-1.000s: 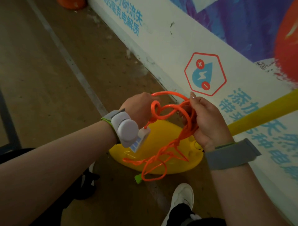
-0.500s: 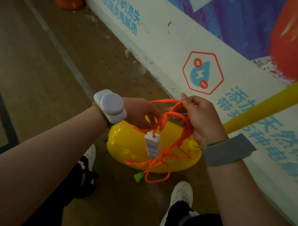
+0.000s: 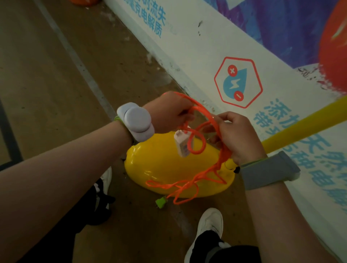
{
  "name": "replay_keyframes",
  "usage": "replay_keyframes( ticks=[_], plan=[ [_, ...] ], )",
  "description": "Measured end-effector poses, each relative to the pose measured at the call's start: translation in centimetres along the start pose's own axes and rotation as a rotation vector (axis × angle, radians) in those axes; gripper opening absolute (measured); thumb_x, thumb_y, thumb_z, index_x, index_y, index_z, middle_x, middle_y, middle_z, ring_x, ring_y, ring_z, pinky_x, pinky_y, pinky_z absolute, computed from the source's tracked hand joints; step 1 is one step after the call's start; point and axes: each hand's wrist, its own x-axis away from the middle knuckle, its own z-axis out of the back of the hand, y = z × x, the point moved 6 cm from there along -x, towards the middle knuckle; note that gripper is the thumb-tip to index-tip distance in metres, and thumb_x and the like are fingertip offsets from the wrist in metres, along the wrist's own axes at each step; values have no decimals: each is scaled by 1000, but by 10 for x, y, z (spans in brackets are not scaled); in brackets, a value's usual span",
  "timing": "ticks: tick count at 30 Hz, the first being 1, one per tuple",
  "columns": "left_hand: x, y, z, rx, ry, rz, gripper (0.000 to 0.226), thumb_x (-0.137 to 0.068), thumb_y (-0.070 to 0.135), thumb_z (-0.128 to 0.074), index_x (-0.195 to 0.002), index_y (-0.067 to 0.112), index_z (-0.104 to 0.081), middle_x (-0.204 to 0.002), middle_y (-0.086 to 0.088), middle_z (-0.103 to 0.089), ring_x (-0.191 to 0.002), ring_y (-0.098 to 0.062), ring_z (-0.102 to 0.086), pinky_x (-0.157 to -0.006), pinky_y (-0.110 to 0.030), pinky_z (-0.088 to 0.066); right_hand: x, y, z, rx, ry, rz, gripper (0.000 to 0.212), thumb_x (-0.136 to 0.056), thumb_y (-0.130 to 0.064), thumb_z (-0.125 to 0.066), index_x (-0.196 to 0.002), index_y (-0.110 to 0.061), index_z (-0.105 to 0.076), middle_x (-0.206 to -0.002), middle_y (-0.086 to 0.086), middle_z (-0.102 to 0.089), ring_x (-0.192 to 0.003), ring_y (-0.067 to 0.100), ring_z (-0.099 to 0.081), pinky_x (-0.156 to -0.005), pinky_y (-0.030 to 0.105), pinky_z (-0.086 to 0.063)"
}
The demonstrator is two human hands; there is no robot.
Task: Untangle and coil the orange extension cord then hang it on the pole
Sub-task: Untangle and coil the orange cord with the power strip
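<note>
The orange extension cord (image 3: 205,116) arcs between both hands above the yellow pole base (image 3: 159,169). My left hand (image 3: 169,112) pinches one strand at the top of a loop. My right hand (image 3: 238,137) grips a bundle of strands that trails down in tangled loops (image 3: 187,185) over the base. A white socket block (image 3: 181,143) dangles from the cord below my left hand. The cord's green plug (image 3: 160,202) hangs low near the floor. The yellow pole (image 3: 304,125) slants up to the right behind my right wrist.
A painted wall (image 3: 206,47) with blue lettering and a red hexagon sign runs along the right. A grey line (image 3: 75,56) crosses the brown floor. My white shoes (image 3: 210,223) stand below the base. An orange object (image 3: 82,1) sits at the top edge.
My left hand has turned over and lifted its strand, opening a wider arc of cord between the hands. The white socket block swung from beside my left wrist to hang under the loop.
</note>
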Motion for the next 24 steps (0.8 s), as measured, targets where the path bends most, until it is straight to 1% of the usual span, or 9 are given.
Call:
replay_keyframes(
  ticks=[4,8,9,11,14,16,18,20,24],
  plan=[
    [7,9,18,66,69,-141,28,-84,41,-59,-96,22,-76,-84,5,-74,-72,-14,-67,-67,-33,-53,-3,4,5,-40,-41,-9,10,-92,-14,-60,-82,-12,-59,-57,6,-65,-46,15,-60,-57,33,-55],
    [9,13,34,82,188,-197,21,-86,35,-61,-90,19,-75,-73,6,-73,-64,-11,-65,-62,-28,-52,-5,6,9,-16,-38,-7,6,-92,-7,-56,-88,-9,-60,-51,3,-64,-43,11,-59,-50,25,-53],
    [9,14,34,70,204,-190,23,-89,34,-57,-90,17,-72,-72,5,-71,-63,-11,-64,-61,-27,-51,-5,6,8,-22,-56,-19,3,-91,-7,-58,-91,-7,-61,-51,3,-64,-43,10,-59,-48,23,-52],
    [11,18,31,59,261,-160,33,-92,36,-43,-92,11,-66,-72,0,-69,-62,-16,-63,-58,-27,-47,-5,7,2,16,-123,-38,13,-88,-14,-64,-96,-3,-62,-58,6,-64,-46,12,-60,-48,24,-53],
    [13,22,23,144,282,-103,34,-92,32,-32,-97,6,-54,-77,-5,-67,-60,-17,-64,-57,-34,-51,-1,4,-8,181,-252,7,22,-80,-29,-71,-88,-11,-63,-63,6,-63,-55,18,-59,-57,30,-52],
    [11,20,16,121,242,-85,23,-93,26,-35,-98,8,-49,-79,-5,-65,-60,-18,-63,-57,-38,-53,6,1,-17,116,-335,20,12,-83,-24,-69,-87,-14,-63,-72,15,-64,-66,23,-62,-67,36,-52],
    [11,20,15,80,233,-114,14,-91,22,-38,-99,14,-46,-76,-7,-62,-58,-22,-59,-56,-40,-52,12,0,-27,13,-353,-4,13,-88,-26,-63,-86,-13,-65,-76,14,-68,-68,20,-65,-70,33,-55],
    [12,24,20,88,269,-174,13,-91,20,-42,-101,17,-49,-76,-8,-62,-59,-23,-59,-56,-37,-52,12,0,-30,-90,-301,-14,19,-90,-25,-59,-87,-7,-65,-70,9,-66,-61,16,-62,-64,30,-53],
    [14,26,33,175,400,-225,26,-92,23,-45,-98,5,-63,-81,-2,-63,-65,-17,-62,-63,-31,-51,8,4,-28,-225,-286,-63,19,-91,-24,-59,-90,-5,-62,-58,4,-63,-53,14,-59,-54,26,-51]
  ],
)
